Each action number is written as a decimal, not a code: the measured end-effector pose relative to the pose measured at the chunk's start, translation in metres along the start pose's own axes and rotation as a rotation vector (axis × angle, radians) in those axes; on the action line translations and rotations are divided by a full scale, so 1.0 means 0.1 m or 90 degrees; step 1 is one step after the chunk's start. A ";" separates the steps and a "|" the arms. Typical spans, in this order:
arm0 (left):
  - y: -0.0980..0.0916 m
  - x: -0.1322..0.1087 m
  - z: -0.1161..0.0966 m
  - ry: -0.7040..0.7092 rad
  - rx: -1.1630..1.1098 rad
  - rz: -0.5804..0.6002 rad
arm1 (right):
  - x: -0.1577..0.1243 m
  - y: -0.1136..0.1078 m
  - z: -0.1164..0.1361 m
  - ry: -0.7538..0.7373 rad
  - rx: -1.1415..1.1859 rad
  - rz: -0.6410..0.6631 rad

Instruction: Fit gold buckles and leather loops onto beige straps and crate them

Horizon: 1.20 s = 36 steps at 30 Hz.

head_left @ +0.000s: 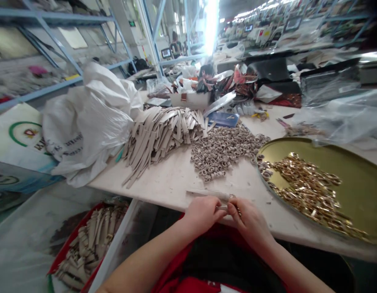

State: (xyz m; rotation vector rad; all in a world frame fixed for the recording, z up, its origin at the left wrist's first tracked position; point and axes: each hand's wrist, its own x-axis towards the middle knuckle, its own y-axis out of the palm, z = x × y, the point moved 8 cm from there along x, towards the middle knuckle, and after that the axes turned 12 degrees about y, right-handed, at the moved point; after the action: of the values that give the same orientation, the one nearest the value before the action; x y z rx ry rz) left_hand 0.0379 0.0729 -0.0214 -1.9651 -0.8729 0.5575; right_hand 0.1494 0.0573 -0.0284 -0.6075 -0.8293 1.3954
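Note:
My left hand (203,213) and my right hand (251,221) meet at the near edge of the white table (173,179). Both are closed in a pinch on a beige strap (206,194) that lies flat and runs off to the left. A small metal buckle (231,198) shows between my fingertips at the strap's end. Beyond my hands lies a heap of small beige loops (225,150). To its left is a pile of beige straps (157,136). At my right, a round gold tray (359,191) holds several gold buckles (310,191).
A red bin (84,248) of finished straps sits low on my left. White plastic sacks (90,118) lean at the table's left end. Clear plastic bags (343,114) and clutter fill the back right. Blue shelving (54,24) runs along the left. A person stands far back.

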 end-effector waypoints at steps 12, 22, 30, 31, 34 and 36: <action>-1.32 0.15 1.57 -0.244 0.270 -0.321 | 0.40 0.35 -0.05 -0.306 -0.216 -0.086; -1.68 0.25 2.11 -0.376 0.214 -0.348 | 0.41 0.24 -0.03 -0.257 -0.162 -0.105; -1.02 -0.34 1.45 -0.301 -0.010 -0.329 | 0.28 -0.02 0.07 -0.189 0.025 -0.080; -0.94 -0.41 1.29 -0.273 -0.041 -0.324 | 0.26 -0.05 0.04 -0.142 0.080 -0.064; -0.61 -0.57 0.74 -0.147 -0.213 -0.256 | 0.25 -0.04 -0.10 0.057 0.328 0.064; -0.31 -0.66 0.38 -0.095 -0.394 -0.140 | 0.22 0.02 -0.17 0.177 0.511 0.154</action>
State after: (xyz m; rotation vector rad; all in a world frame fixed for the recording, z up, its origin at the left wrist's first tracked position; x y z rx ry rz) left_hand -0.0420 0.0547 -0.0108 -2.3444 -1.4680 0.3268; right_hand 0.1617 0.0810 -0.0366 -0.2598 0.0618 1.6611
